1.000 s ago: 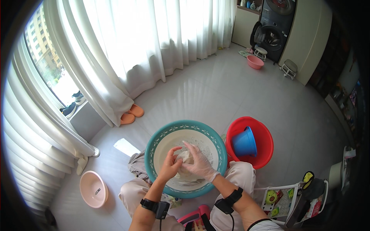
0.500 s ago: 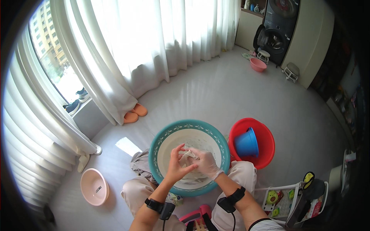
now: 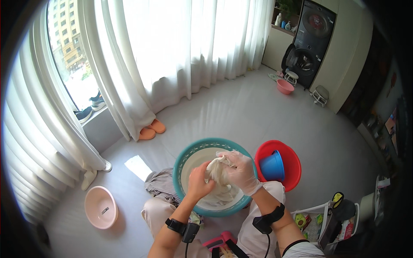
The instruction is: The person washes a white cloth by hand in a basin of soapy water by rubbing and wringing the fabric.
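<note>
A wet-looking white cloth (image 3: pixel 220 172) hangs bunched between my hands over a teal-rimmed basin (image 3: pixel 180 161). My left hand (image 3: pixel 199 182), which looks bare, is closed on the cloth's left side. In a thin see-through glove, my right hand (image 3: pixel 241 172) grips its upper right part, higher than the left. The cloth's lower end trails down into the basin, where more pale fabric lies; I cannot tell whether it is the same piece. The basin stands on the floor between my knees.
A red basin (image 3: pixel 294 168) holding a blue bucket (image 3: pixel 272 166) stands close on the right. Striped fabric (image 3: pixel 161 184) lies against the teal basin's left side. A pale pink basin (image 3: pixel 101 208) sits farther left, and a wheeled cart (image 3: pixel 319 223) stands at lower right.
My hands have lifted the cloth and drawn apart, the right one going up and to the right. More of the cloth now shows between them. The view has shifted slightly.
</note>
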Motion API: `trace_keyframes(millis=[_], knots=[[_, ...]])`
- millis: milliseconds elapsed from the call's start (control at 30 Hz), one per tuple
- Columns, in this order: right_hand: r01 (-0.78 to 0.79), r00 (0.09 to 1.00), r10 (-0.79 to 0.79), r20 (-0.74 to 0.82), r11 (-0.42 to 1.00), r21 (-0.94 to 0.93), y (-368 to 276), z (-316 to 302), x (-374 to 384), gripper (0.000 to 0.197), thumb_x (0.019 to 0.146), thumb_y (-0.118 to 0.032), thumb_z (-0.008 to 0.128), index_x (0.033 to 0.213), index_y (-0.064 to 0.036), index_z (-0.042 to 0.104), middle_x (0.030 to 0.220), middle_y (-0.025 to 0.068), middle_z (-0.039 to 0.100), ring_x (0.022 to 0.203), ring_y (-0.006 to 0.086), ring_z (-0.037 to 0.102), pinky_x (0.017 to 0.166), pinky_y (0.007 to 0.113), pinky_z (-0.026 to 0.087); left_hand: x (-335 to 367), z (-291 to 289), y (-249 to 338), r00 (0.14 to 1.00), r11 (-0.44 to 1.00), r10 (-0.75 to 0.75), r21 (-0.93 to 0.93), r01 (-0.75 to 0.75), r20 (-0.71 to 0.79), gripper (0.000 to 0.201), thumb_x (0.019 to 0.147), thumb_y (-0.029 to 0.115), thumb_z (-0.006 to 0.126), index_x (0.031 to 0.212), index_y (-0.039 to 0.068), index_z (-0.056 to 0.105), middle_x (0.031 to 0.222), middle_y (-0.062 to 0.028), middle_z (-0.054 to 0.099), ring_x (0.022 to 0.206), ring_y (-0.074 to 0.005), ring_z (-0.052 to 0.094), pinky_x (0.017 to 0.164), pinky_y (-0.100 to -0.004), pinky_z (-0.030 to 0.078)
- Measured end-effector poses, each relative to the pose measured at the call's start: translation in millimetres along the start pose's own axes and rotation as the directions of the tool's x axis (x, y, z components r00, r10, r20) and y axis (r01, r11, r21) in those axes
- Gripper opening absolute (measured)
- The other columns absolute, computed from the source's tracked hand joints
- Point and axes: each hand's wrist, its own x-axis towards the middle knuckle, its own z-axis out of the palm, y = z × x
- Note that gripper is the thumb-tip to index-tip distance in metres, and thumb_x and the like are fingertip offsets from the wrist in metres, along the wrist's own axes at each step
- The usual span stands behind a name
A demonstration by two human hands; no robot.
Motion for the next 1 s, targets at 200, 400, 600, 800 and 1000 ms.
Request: trace_keyframes(millis=[200,400,600,800,1000], knots=[[-0.003,0.991,0.004,-0.133,1.0,0.004,-30,-7,28,0.024,0.079,0.002,0.065,0.102,-0.0023,0.066,0.096,0.0127,0.067,0.086,0.0261,0.066,0.076,0.031,0.053,-3,5,-35,0.964,0.721,-0.225,-0.641,0.264,0.143,0.062,0.073,0.024,0.067,0.129,0.003,0.049,0.122,-0.0185,0.055,0.113,-0.0332,0.053,0.098,-0.0395,0.038],[-0.057,0.983,0.055,-0.173,0.998,-0.01,-55,-21,44,0.022,0.08,0.002,0.065,0.102,-0.001,0.065,0.098,0.0132,0.068,0.087,0.0228,0.066,0.078,0.028,0.051,-3,-18,30,0.979,0.91,0.151,-0.368,-0.191,-0.134,0.055,0.082,0.02,0.067,0.13,0.002,0.048,0.12,-0.0163,0.057,0.114,-0.0271,0.053,0.097,-0.0376,0.04],[-0.09,0.985,0.113,-0.133,0.982,0.167,-78,-28,45,0.02,0.084,0.002,0.062,0.103,0.0006,0.065,0.097,0.0078,0.068,0.087,0.0134,0.063,0.078,0.026,0.05,-4,-14,0,0.992,0.685,-0.11,-0.728,0.028,-0.065,0.037,0.091,0.015,0.057,0.124,-0.001,0.052,0.108,-0.0073,0.062,0.101,-0.019,0.058,0.086,-0.0306,0.045],[-0.383,0.921,0.377,0.097,0.836,0.392,-49,-57,41,0.02,0.086,-0.001,0.062,0.105,0.0003,0.065,0.099,0.0066,0.067,0.091,0.0119,0.061,0.082,0.026,0.05,1,-36,1,0.954,0.049,-0.168,-0.964,0.261,0.25,0.034,0.094,0.023,0.048,0.119,0.001,0.055,0.111,-0.009,0.061,0.103,-0.0197,0.059,0.088,-0.0339,0.048],[-0.665,0.68,0.519,0.517,0.139,0.734,50,-28,13,0.029,0.089,-0.016,0.061,0.113,-0.0002,0.06,0.109,0.0099,0.063,0.098,0.0184,0.062,0.089,0.032,0.05,7,-29,17,0.843,-0.366,-0.203,-0.837,0.407,0.498,0.045,0.093,0.035,0.047,0.126,0.004,0.051,0.126,-0.0121,0.055,0.115,-0.0256,0.054,0.098,-0.0438,0.042]])
